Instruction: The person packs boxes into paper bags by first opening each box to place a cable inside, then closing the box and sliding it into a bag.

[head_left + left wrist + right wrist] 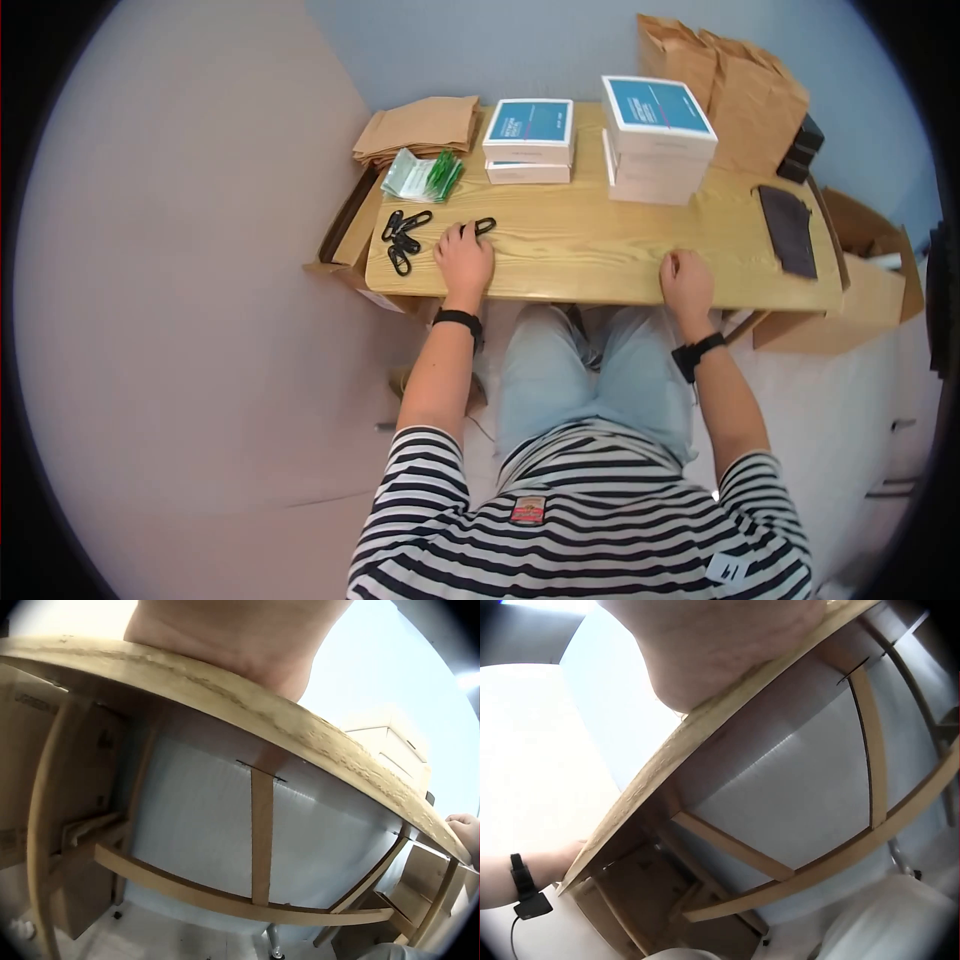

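My left hand (465,264) rests on the tabletop near its front edge, its fingertips on one end of a black carabiner (485,226). The other end of that clip sticks out to the right of the fingers. Just left of this hand lie several more black carabiners (403,240) in a loose cluster. My right hand (688,284) rests at the front edge on the right, fingers loosely curled, with nothing visible in it. Both wrist views show mainly the heel of each hand above the table edge, so the fingers are hidden there.
Clear packets with green contents (422,176) lie behind the carabiners, near folded brown paper bags (420,128). Two stacks of white-and-blue boxes (530,122) (660,105) stand at the back. A dark pouch (788,230) lies on the right; cardboard boxes (835,315) flank the wooden table (580,250).
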A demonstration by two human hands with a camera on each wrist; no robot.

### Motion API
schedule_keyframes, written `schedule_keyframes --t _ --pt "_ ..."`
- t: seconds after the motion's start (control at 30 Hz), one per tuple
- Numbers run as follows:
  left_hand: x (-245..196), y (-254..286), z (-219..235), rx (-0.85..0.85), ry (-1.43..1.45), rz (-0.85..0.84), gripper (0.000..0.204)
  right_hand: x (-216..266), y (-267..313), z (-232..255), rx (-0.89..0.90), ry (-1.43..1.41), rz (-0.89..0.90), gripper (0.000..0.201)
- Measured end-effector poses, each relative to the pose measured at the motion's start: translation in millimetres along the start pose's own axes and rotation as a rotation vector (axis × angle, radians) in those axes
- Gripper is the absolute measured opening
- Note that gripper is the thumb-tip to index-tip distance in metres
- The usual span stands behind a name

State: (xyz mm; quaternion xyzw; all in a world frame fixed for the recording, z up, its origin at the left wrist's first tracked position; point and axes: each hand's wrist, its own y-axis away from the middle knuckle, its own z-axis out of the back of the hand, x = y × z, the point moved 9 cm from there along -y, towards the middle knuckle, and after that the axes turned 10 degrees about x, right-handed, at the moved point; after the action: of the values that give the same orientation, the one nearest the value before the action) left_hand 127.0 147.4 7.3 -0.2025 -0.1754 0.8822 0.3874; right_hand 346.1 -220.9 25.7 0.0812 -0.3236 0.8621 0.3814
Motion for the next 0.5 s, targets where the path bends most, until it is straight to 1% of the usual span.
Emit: schedule_keyframes --t 0.03,0.07,0.1,0.13,0.17,0.23,0.27,0.3,0.33,0.37,0.4,0.43,0.47,0.5 --pt "-3.4 3.2 -0.1 0.016 -0.008 -0.030 0.039 2.0 1.0 0.7 0.004 0.002 0.020 0.016" --pt "-4.6 1.6 0.6 0.067 0.052 -0.003 0.035 -1.3 1.6 1.2 -0.006 -0.005 -0.009 0.016" --pt "-5.0 -1.2 -0.3 0.116 0.110 0.024 0.031 -1.3 1.5 0.8 -0.005 0.007 0.000 0.016" --pt "-10.1 -1.4 3.2 0.122 0.101 -0.006 0.031 -0.9 2.0 0.6 -0.002 0.020 0.009 0.016" --pt "-12.3 0.8 4.7 0.139 0.127 -0.017 0.029 -3.2 2.0 2.1 -0.017 0.014 -0.018 0.016" --pt "-20.6 5.3 6.2 0.163 0.142 -0.058 0.027 -0.8 4.0 4.6 -0.037 0.007 0.002 0.017" --pt "-27.1 7.4 4.7 0.166 0.207 -0.098 0.025 -4.7 3.9 5.2 -0.052 0.001 -0.022 0.017" --pt "-33.0 10.7 0.2 0.170 0.272 -0.137 0.023 -6.4 3.3 0.9 -0.026 0.012 -0.022 0.017" --pt "-47.4 17.1 -0.1 0.115 0.315 -0.237 0.020 -6.3 5.7 -3.4 0.000 0.024 -0.020 0.018" --pt "-62.7 23.4 -3.0 0.179 0.411 -0.261 0.018 -4.4 9.7 -6.6 -0.017 0.020 -0.036 0.018" --pt "-79.6 30.7 -7.8 0.243 0.509 -0.280 0.017 9.2 10.9 -11.4 -0.013 0.011 0.017 0.023" --pt "-100.5 39.7 -8.7 0.248 0.552 -0.331 0.015 22.3 12.7 -15.4 -0.004 0.005 0.074 0.029" --pt "-123.3 48.7 -10.9 0.265 0.582 -0.397 0.016 40.8 14.0 -19.1 0.066 -0.058 0.102 0.036" --pt "-147.8 57.7 -9.3 0.259 0.623 -0.503 0.016 62.3 16.5 -23.0 0.138 -0.121 0.132 0.043"
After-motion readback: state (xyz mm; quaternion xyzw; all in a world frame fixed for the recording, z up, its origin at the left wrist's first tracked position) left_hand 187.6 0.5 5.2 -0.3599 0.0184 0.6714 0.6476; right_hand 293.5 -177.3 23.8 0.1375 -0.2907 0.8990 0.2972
